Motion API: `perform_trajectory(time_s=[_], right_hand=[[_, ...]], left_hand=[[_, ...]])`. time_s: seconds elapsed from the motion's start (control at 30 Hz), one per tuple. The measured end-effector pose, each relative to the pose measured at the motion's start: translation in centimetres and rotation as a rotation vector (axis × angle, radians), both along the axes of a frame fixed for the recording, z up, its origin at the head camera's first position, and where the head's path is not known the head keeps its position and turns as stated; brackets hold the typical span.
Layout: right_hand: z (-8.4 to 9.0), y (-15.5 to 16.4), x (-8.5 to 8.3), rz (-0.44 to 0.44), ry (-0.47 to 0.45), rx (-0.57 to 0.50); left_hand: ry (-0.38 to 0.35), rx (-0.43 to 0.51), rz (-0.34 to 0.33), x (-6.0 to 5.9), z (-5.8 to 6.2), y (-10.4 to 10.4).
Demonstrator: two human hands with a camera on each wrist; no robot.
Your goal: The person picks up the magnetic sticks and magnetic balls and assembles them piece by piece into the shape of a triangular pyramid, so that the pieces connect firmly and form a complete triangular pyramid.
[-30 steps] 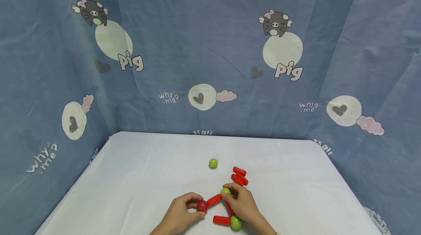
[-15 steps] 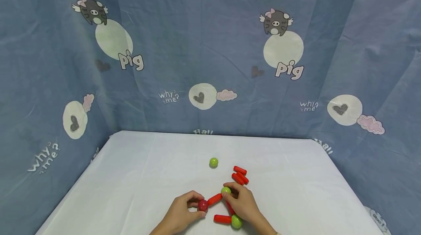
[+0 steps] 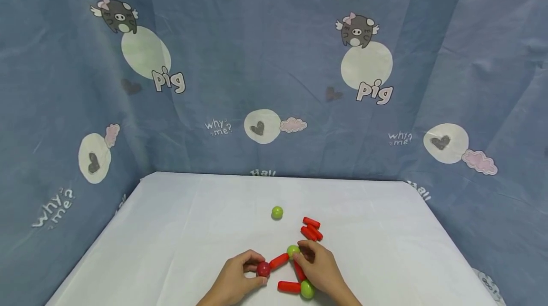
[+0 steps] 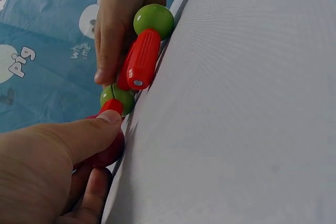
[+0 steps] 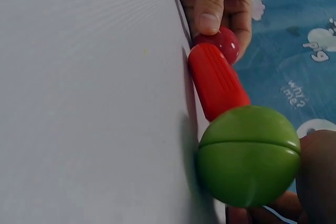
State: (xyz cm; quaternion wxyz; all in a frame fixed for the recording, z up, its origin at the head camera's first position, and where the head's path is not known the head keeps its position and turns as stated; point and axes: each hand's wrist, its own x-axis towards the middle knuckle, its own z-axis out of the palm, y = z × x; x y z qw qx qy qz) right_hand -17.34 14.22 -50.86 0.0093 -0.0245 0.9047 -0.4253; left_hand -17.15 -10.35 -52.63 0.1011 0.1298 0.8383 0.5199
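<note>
My left hand (image 3: pixel 233 275) pinches a dark red ball (image 3: pixel 263 269) between thumb and fingers. From that ball a red rod (image 3: pixel 279 261) runs to a green ball (image 3: pixel 293 251). A second red rod (image 3: pixel 299 271) links this to a nearer green ball (image 3: pixel 307 290), from which another red rod (image 3: pixel 288 287) points left. Its free end shows a small metallic disc (image 4: pixel 138 83) in the left wrist view. Beside the farther green ball, my right hand (image 3: pixel 321 268) has its thumb at the ball's edge and its index finger lifted off to the right.
A loose green ball (image 3: pixel 277 212) lies farther back on the white-covered table (image 3: pixel 205 211). Several loose red rods (image 3: pixel 311 230) lie close together behind my right hand. Blue printed cloth (image 3: pixel 274 68) hangs around the table's back and sides.
My right hand has shifted slightly right, its index finger coming off the top of the farther green ball. The left hand and the joined pieces stay put.
</note>
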Motion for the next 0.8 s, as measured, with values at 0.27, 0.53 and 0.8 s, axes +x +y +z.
perform_trajectory(time_s=[0.27, 0.53, 0.8], right_hand=[[0.3, 1.0, 1.5, -0.013, -0.093, 0.017], [1.2, 1.9, 2.2, 0.119, -0.227, 0.093], [1.9, 1.4, 3.4, 0.171, -0.23, 0.115]], left_hand=[[-0.041, 0.008, 0.002, 0.1, -0.1, 0.1], [-0.023, -0.007, 0.015, -0.1, 0.2, 0.0], [-0.049, -0.017, 0.027, 0.0, 0.2, 0.2]])
